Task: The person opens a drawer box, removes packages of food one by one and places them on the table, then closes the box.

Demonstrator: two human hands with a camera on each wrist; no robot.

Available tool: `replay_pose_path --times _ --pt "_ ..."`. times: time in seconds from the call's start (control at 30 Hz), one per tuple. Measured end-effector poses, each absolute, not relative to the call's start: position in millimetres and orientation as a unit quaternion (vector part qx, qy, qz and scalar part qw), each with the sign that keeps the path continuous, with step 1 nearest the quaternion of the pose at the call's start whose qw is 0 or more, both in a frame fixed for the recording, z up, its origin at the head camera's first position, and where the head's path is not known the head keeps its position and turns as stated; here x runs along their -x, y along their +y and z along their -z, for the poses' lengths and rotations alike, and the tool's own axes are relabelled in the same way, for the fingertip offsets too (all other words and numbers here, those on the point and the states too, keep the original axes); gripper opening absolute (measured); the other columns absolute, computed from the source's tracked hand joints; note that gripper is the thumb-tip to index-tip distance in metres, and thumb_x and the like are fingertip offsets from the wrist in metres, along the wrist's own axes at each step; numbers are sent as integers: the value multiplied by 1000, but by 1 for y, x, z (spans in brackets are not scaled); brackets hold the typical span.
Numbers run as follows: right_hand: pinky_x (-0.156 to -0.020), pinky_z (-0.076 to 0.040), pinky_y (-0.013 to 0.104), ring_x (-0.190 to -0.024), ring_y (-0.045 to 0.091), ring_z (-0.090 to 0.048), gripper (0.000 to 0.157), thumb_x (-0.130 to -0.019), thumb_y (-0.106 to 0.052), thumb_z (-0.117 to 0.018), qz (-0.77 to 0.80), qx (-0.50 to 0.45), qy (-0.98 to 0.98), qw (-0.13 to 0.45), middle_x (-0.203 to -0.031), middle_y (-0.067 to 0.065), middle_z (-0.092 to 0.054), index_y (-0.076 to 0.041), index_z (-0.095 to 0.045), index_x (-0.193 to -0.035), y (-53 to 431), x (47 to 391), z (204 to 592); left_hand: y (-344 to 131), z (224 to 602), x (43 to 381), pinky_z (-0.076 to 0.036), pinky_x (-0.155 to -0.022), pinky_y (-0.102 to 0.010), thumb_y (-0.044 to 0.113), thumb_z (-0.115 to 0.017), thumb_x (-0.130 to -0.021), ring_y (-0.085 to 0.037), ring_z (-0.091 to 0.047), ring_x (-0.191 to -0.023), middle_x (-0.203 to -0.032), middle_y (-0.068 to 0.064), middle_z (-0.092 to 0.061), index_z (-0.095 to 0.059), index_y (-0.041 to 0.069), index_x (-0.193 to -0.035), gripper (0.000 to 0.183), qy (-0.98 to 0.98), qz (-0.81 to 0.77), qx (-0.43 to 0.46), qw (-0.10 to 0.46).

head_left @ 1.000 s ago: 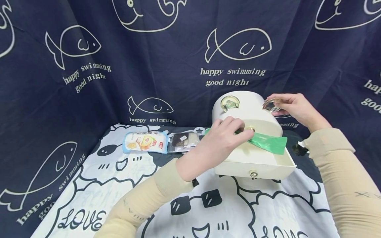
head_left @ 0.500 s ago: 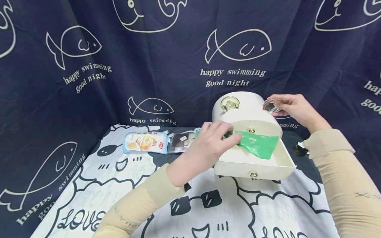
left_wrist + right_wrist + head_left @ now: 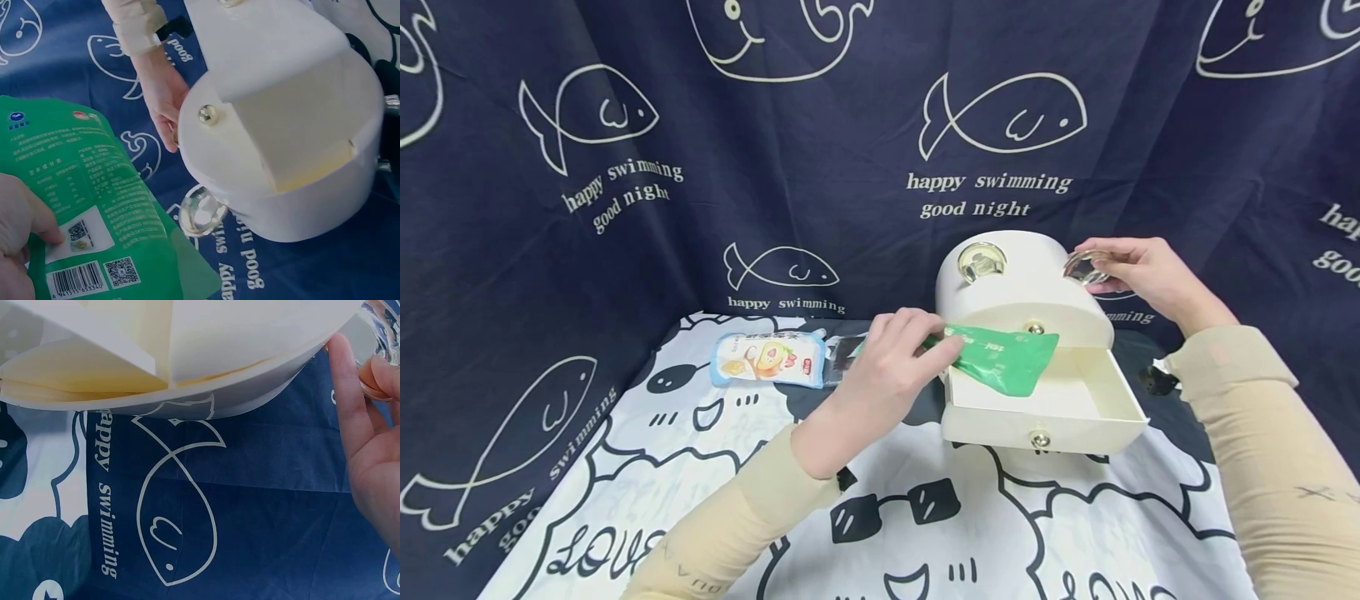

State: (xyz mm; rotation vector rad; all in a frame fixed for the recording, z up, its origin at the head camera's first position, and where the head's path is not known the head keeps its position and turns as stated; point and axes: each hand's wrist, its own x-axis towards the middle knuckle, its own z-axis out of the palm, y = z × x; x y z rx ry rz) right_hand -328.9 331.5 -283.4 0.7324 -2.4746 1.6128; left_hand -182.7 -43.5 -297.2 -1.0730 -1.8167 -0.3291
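Pinching a green packet [image 3: 1003,360], the left hand [image 3: 887,358] is hovering near a pulled-out drawer [image 3: 992,428]; the right hand [image 3: 1138,277] is gripping a metallic disc [image 3: 1078,267].

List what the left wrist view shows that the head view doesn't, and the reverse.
Left wrist only: the printed barcode and QR codes on the green packet.
Head only: the blue-edged packet and, beside it, the partly hidden dark packet.
Both: the green packet in the left hand, the white cabinet with its drawer pulled out, and the right hand at the cabinet's side.
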Motion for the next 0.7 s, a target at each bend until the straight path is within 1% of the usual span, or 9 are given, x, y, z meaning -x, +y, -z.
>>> replay_pose_path --times 0.13,0.23,0.33,0.47,0.57,0.7 --pt "-69 -55 29 -91 9 -66 27 -93 4 -49 -534 -251 -806 46 -103 -3 -69 7 -57 -119 333 328 284 -51 305 183 -42 -76 -34 2 -56 -90 -20 -52 -97 -99 -4 -55 -64 12 -100 17 -751 147 438 472" --pt "-69 -55 29 -91 9 -66 27 -94 2 -50 -535 -257 -804 44 -103 -1 -69 9 -55 -120 334 329 284 -56 310 183 -41 -77 -34 2 -55 -91 -20 -51 -97 -98 -4 -54 -64 12 -100 16 -755 150 431 471" --pt "-69 -55 29 -91 9 -66 28 -93 2 -50 -537 -258 -802 42 -102 -2 -69 11 -54 -120 334 328 283 -60 315 184 -41 -76 -34 1 -55 -91 -20 -52 -96 -97 -4 -54 -64 11 -98 15 -755 151 423 478" --pt "-68 -55 28 -90 8 -66 28 -93 5 -49 -538 -259 -801 46 -102 -3 -69 10 -55 -119 333 328 283 -65 324 186 -41 -76 -34 1 -56 -90 -21 -53 -95 -97 -5 -54 -63 11 -97 14 -756 153 415 483" --pt "-68 -55 28 -91 9 -66 28 -93 7 -47 -537 -262 -800 47 -102 -2 -69 11 -54 -119 331 327 283 -70 331 187 -41 -76 -35 2 -56 -90 -22 -53 -95 -96 -5 -54 -63 10 -97 13 -759 150 409 484" --pt "-68 -55 28 -90 7 -66 28 -93 6 -48 -524 -247 -813 52 -101 -5 -69 11 -54 -120 331 327 281 -76 339 189 -41 -76 -36 1 -55 -90 -23 -54 -95 -96 -6 -55 -62 9 -95 12 -762 142 398 490"
